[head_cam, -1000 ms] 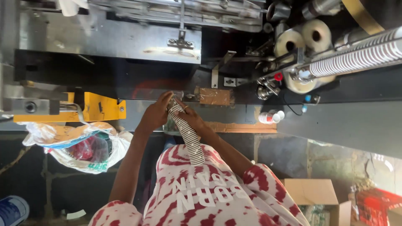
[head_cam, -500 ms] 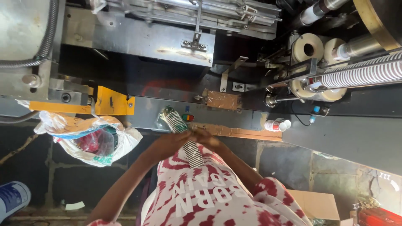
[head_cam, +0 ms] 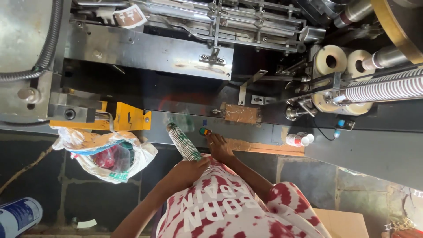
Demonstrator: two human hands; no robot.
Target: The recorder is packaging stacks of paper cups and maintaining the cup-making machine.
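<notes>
We see the left hand [head_cam: 187, 169] wrapped around the lower end of a stack of paper cups [head_cam: 183, 142] at frame centre, while the right hand [head_cam: 219, 147] reaches fingers extended toward the green button [head_cam: 203, 131] (just touching, it seems). We'd keep the stack steady and press squarely.

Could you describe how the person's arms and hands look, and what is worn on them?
Both arms are bare and slim, with no gloves, watch or rings visible on the left hand or the right hand. The short sleeves belong to a white T-shirt with dark red blotches and white lettering across it.
</notes>
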